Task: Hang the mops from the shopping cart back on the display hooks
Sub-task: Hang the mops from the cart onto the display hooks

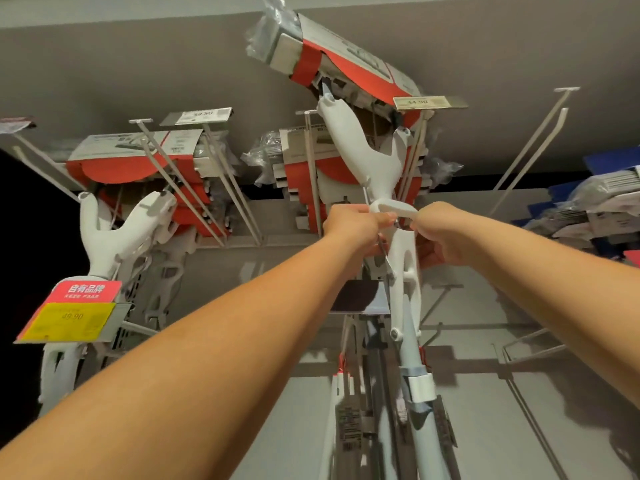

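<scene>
Head camera, tilted sharply upward at a shop display. A person stands with both bare arms raised. The left hand [349, 225] and right hand [440, 233] are each curled tightly round opposite ends of a smooth white plastic loop [393, 210] on a mop [403, 271]. The mop is held up against the display, between the hooks. Above the loop, a matte white Y-shaped yoke [363, 157] forks up to the flat mop head, which is boxed in red-and-white card [346, 60] under crinkled clear film. Below the hands, a pale blue-grey pole [417, 420] runs down.

Thin metal display hooks [533, 143] jut from a plain grey back panel [138, 64]. A price tag [429, 102] caps one. More mops [114, 233] of the same kind hang to the left, beside a red and yellow label [74, 311]. Blue packs [609, 202] sit far right.
</scene>
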`<state>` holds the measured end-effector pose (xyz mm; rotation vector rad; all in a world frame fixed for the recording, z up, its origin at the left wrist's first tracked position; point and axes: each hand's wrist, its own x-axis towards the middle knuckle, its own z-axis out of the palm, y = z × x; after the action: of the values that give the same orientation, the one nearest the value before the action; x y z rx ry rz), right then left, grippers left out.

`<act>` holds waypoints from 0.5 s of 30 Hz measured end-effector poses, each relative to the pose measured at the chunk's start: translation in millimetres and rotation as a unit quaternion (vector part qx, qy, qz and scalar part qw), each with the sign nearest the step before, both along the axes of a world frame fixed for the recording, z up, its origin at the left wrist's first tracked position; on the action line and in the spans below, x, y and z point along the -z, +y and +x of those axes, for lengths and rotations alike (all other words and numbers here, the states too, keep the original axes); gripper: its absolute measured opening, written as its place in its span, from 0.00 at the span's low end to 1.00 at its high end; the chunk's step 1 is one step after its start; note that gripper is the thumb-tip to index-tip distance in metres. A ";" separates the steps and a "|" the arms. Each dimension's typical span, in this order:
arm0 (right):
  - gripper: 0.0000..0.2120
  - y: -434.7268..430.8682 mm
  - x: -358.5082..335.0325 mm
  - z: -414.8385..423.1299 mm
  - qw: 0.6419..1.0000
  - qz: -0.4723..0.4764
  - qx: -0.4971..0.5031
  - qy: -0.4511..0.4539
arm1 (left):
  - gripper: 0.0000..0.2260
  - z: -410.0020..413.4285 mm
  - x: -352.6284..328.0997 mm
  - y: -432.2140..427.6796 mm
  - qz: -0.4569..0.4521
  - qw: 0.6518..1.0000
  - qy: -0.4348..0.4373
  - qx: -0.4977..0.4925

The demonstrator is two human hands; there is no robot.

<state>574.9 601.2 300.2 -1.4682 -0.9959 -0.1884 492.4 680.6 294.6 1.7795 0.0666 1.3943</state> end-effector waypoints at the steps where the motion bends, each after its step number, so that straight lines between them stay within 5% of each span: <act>1: 0.12 -0.6 -0.5 2.0 1.000 0.001 0.010 0.000 | 0.10 2.7 -1.6 -1.5 -0.002 1.000 0.002 0.004; 15: 0.13 24.3 -6.3 1.3 0.996 -0.080 -0.010 -0.045 | 0.08 -12.5 -11.3 64.7 -0.009 0.985 0.154 0.074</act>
<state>576.2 625.6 306.6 -1.6055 -1.1194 -0.1647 479.9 745.3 305.9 1.9311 0.1078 1.0035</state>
